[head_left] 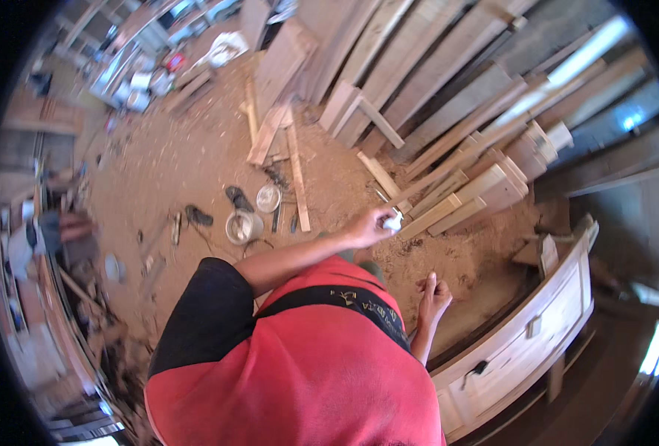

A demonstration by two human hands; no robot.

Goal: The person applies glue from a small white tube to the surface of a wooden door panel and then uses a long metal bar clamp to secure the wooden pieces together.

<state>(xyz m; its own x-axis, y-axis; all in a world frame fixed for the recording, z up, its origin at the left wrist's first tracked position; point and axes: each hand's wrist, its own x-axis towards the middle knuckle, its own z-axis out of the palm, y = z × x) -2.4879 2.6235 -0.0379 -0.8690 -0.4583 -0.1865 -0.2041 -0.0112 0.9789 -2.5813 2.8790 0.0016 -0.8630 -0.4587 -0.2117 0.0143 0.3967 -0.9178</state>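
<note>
"Fingers bent firmly around something, on the left hand?"

"Yes, gripping a small white object. It's too small and blurred for me to say what it is."

"And the right hand?"

"Fingers curled inward, thumb raised. Whether anything sits inside the curl, I can't tell."

"Which containers can you see?"

"Two stand close together on the ground, to the left of the hands. The larger is a whitish bucket, mouth upward; its inside looks pale, but I can't make out the contents. Just beside it is a smaller white tub, with something pale and speckled in it."

"Any others?"

"One pale pail farther left, and some white buckets grouped toward the upper left. What they hold is too small to read."

"Back to the white object: where is it against the grip?"

"At the fingertip end of the left hand, touching the fingers and poking out on their right side. The right hand is apart from it, lower and to the right in the view."

"And around it?"

"Ends of wooden boards show just to its right; the bucket and tub are well apart from it."
</note>
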